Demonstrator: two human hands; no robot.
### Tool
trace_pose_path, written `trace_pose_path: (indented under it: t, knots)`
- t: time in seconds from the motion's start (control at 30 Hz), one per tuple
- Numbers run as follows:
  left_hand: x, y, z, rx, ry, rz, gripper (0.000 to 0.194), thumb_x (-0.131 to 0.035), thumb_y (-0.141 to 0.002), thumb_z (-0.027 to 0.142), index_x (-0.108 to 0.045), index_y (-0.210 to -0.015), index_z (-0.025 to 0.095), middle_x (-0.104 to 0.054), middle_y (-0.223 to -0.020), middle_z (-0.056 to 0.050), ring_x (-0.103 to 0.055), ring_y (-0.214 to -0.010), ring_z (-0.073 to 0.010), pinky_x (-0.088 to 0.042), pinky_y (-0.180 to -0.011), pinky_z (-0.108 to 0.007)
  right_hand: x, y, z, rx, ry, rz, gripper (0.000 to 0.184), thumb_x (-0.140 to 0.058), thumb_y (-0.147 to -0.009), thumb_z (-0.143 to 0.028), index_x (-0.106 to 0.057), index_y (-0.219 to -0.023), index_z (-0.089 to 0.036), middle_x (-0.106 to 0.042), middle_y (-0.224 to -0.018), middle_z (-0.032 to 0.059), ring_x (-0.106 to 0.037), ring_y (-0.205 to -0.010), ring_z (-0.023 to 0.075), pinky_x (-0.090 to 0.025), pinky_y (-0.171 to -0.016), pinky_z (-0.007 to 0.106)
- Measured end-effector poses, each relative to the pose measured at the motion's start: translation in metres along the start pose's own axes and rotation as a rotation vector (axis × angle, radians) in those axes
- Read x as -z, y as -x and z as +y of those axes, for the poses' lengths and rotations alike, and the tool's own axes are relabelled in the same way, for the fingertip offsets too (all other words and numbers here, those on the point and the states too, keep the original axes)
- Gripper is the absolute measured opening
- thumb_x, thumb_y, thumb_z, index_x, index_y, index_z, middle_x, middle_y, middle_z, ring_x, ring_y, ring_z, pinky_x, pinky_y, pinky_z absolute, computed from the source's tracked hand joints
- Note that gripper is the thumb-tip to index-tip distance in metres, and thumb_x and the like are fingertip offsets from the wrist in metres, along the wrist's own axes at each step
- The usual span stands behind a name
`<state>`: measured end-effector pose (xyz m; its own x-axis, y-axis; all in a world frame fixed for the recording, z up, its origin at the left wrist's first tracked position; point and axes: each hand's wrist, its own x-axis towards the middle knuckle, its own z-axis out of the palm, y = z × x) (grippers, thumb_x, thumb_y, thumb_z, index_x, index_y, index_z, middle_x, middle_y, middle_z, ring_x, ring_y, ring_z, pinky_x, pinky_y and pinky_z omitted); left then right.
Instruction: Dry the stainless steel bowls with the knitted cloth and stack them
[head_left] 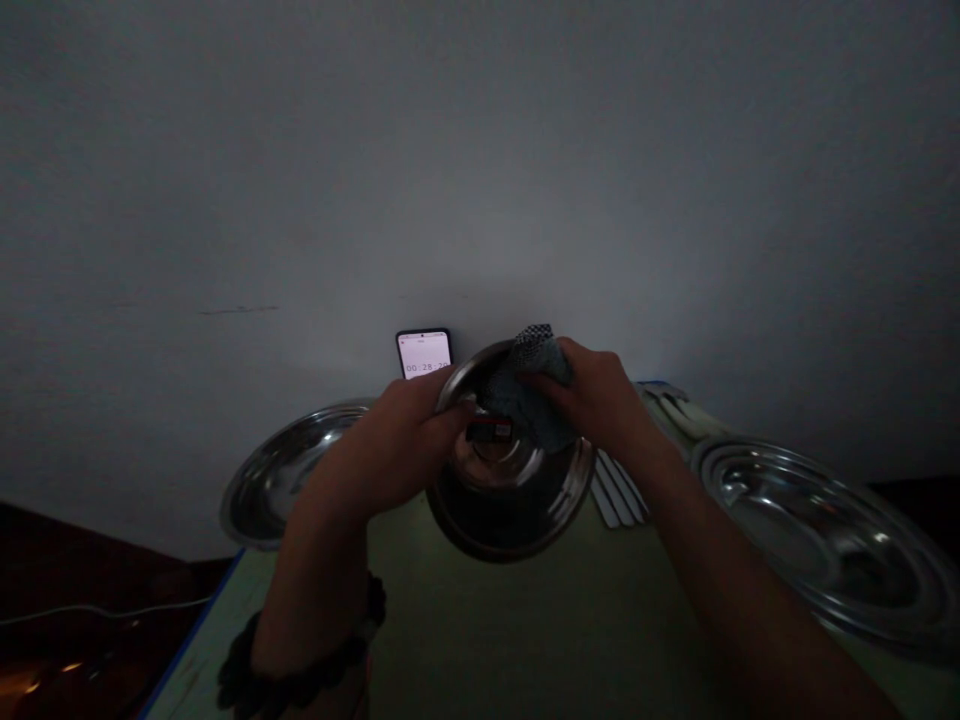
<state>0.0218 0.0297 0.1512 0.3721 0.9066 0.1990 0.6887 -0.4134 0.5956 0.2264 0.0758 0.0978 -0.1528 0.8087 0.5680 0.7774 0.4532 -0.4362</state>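
Note:
A round stainless steel bowl [517, 510] is held up over the table, tilted so that its inside faces me. My left hand [409, 440] grips its left rim, thumb over the edge. A dark label with some red and white shows on the metal inside. In my right hand [592, 390] is a bunched grey-blue cloth [544, 400] with a checked corner, pressed against the upper right inside of the bowl. The fingertips of my right hand are partly hidden by the cloth.
A phone [424, 350] showing a timer leans against the wall [480, 180]. Metal basins stand at left [262, 490] and right [817, 540] on the green table [517, 630]. Several pale flat strips [619, 495] and light utensil-like items [682, 410] lie behind my right arm.

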Motion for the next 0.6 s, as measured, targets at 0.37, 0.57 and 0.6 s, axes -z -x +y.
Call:
trace_pose_path:
  t: [0.37,0.57,0.6]
  knots:
    - [-0.006,-0.009,-0.014,0.109,0.282,0.592,0.032,-0.054,-0.081,0.037,-0.063,-0.107,0.021,-0.07,-0.102,-0.002,-0.063,-0.096,-0.0254,-0.052,-0.081,-0.037,-0.015,-0.005,-0.007,-0.27,-0.67,0.328,0.036,-0.05,-0.086,-0.048,-0.064,-0.092,-0.016,-0.07,-0.088,0.0082,-0.063,-0.084,0.0224,-0.049,-0.071,0.034]
    - [-0.036,-0.018,0.013,-0.037,0.293,0.914,0.035,-0.046,-0.088,0.033,-0.049,-0.121,0.024,-0.06,-0.124,-0.001,-0.052,-0.121,-0.0214,-0.04,-0.105,-0.035,-0.036,-0.003,-0.021,-0.311,-1.042,0.407,0.05,-0.04,-0.09,-0.049,-0.049,-0.126,-0.017,-0.063,-0.119,0.0135,-0.063,-0.101,0.02,-0.052,-0.082,0.036]
    - [-0.041,-0.018,0.017,-0.057,0.294,0.945,0.035,-0.045,-0.088,0.032,-0.047,-0.123,0.025,-0.059,-0.126,-0.001,-0.049,-0.124,-0.0215,-0.038,-0.107,-0.036,-0.037,-0.002,-0.024,-0.296,-1.007,0.42,0.052,-0.037,-0.091,-0.051,-0.047,-0.129,-0.018,-0.061,-0.122,0.0134,-0.063,-0.102,0.0195,-0.052,-0.082,0.036]
